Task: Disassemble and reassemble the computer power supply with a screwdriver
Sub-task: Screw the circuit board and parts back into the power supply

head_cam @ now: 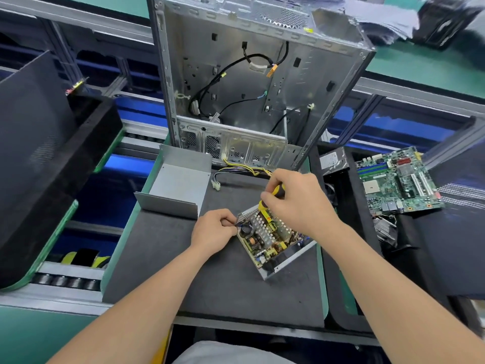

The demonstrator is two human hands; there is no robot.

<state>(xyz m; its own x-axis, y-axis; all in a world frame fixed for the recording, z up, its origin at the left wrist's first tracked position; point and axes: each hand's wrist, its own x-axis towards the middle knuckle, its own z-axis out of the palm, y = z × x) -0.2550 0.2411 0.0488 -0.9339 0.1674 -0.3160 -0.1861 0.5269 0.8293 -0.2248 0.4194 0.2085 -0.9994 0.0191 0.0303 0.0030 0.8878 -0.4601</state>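
Bench (pixel 31 334): green top, seen at near-left corner and along far right edge.
Dark grey foam mat (pixel 236 298) lay at centre on green-edged carrier (pixel 323 285).
Left black tray (pixel 39 153) and right black tray (pixel 433 258) flanked it, both foam-lined.
Roller conveyor (pixel 65 281) ran at lower left, just beside carrier.
Grey aluminium rails (pixel 78 17) crossed at back.
Blue panels (pixel 123 164) sat below rails and showed bright glare.
Yellow-and-black object (pixel 84 258) lay above rollers; kind unclear.
Light was bright and even, shadows soft.

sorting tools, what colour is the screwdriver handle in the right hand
The screwdriver handle is yellow with black sections; head view shows it best.
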